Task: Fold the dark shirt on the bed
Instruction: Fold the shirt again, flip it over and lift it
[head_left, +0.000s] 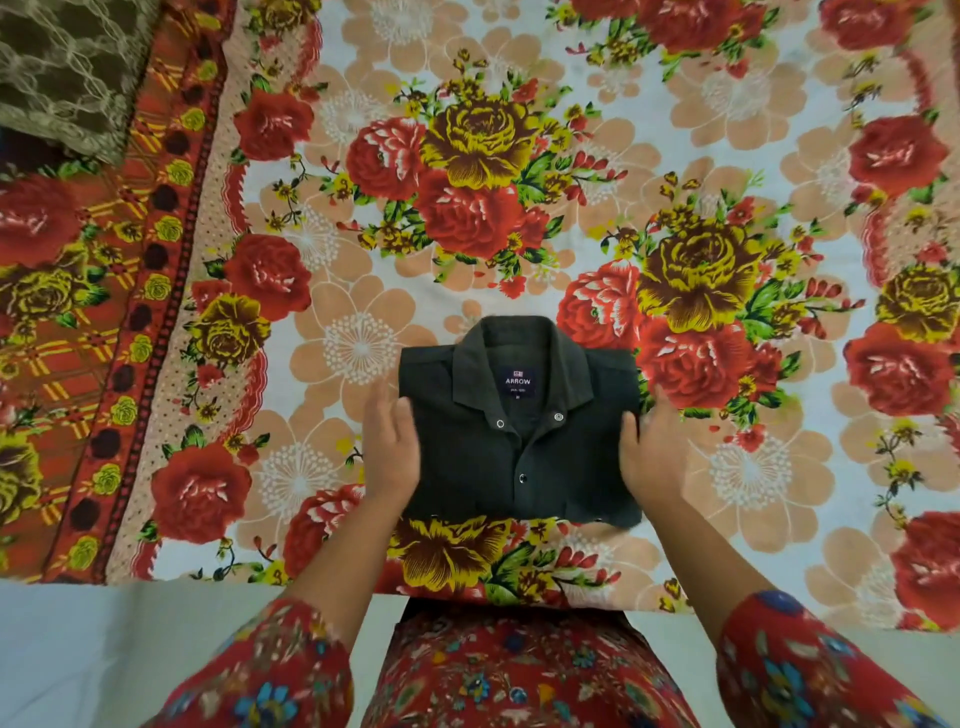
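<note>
Dark shirt (519, 426) lies folded, collar up, at lower centre of frame on floral bedsheet (727, 104); left hand (389, 447) and right hand (652, 454) flank it, fingers straight, touching its side edges.

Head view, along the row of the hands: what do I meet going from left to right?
Red patterned sheet border → left hand → dark shirt, folded with the collar up → right hand.

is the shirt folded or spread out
Folded: the shirt lies as a compact rectangle, collar on top, no sleeves showing.
</note>
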